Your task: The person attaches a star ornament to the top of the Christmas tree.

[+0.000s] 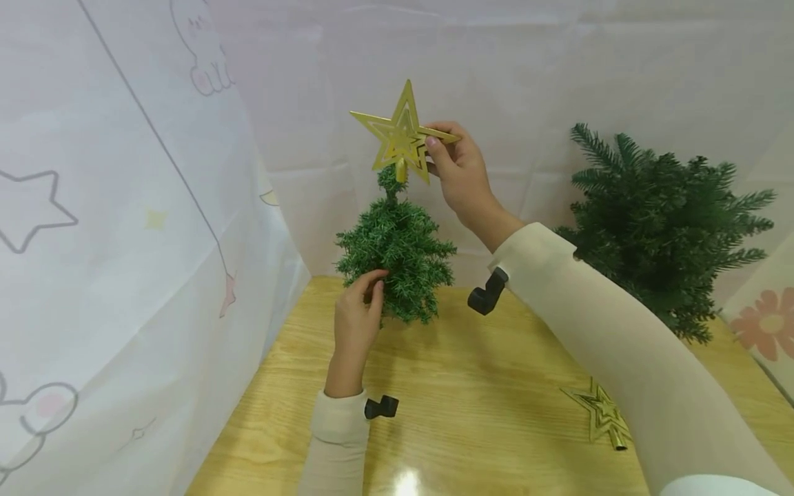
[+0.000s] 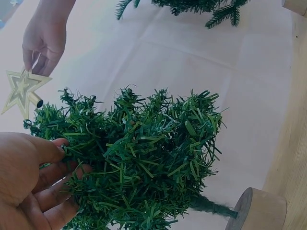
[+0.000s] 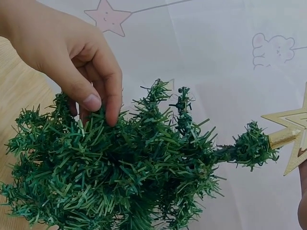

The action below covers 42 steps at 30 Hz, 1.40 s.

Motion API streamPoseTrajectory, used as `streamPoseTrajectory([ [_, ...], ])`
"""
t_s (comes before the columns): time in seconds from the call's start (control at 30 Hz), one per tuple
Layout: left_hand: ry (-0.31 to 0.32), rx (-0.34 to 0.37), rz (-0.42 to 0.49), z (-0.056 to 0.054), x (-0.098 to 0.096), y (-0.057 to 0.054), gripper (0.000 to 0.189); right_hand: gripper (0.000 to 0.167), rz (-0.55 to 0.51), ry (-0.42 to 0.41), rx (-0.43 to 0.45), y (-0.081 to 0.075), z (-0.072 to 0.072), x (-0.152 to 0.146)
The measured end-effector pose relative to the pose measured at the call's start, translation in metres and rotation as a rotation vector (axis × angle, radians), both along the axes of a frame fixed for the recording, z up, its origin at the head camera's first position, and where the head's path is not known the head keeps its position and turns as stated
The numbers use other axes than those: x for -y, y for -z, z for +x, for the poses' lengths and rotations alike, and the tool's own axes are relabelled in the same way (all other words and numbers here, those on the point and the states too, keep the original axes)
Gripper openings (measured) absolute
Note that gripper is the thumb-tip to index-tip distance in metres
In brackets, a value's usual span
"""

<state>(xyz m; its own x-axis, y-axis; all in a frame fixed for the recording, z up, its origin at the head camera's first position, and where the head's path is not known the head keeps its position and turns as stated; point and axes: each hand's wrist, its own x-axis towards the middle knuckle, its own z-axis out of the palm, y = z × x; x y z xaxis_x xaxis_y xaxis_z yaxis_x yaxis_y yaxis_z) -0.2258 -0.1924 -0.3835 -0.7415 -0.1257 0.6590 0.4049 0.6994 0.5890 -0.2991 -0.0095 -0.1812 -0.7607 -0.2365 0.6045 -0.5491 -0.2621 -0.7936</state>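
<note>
A small green artificial Christmas tree [image 1: 409, 238] stands upright on the table, on a round wooden base [image 2: 266, 211]. With thumb and fingers, my right hand [image 1: 462, 172] holds a gold star tree topper [image 1: 402, 136] by one point. Its hollow socket [image 3: 283, 138] is at the tree's top tuft; how far the tip is inside it cannot be told. Lower down, my left hand [image 1: 358, 313] holds branches on the tree's left side between thumb and fingers. Greenery hides some of those fingertips.
A larger, darker green tree [image 1: 645, 227] stands to the right, partly behind my right sleeve. Another gold star topper [image 1: 602, 412] lies on the wooden table [image 1: 471, 406], partly covered by that sleeve. Printed cloth [image 1: 143, 275] hangs along the left and back.
</note>
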Motion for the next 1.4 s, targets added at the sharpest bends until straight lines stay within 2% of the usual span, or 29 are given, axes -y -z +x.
streamPoseTrajectory([
  [0.23, -0.006, -0.001, 0.002, 0.001, 0.002, 0.0, 0.022, 0.022, -0.049, -0.02, 0.007, 0.006, -0.023, 0.006],
  [0.4, 0.003, -0.006, 0.003, 0.001, 0.002, -0.001, 0.022, 0.022, -0.068, -0.015, 0.014, 0.004, -0.027, 0.007],
  [0.53, 0.005, -0.005, 0.008, 0.002, 0.002, -0.002, 0.022, 0.022, -0.08, -0.015, 0.036, 0.002, -0.024, 0.007],
  [0.83, 0.008, 0.006, 0.011, 0.003, 0.0, -0.002, 0.022, 0.021, -0.106, 0.015, 0.089, -0.009, -0.003, 0.007],
  [1.1, 0.013, -0.007, 0.004, 0.003, -0.002, -0.004, 0.022, 0.021, -0.155, 0.02, 0.04, -0.012, -0.003, 0.011],
  [1.4, 0.007, -0.004, 0.0, 0.002, -0.003, -0.004, 0.022, 0.02, -0.197, 0.035, 0.059, -0.015, -0.005, 0.012],
])
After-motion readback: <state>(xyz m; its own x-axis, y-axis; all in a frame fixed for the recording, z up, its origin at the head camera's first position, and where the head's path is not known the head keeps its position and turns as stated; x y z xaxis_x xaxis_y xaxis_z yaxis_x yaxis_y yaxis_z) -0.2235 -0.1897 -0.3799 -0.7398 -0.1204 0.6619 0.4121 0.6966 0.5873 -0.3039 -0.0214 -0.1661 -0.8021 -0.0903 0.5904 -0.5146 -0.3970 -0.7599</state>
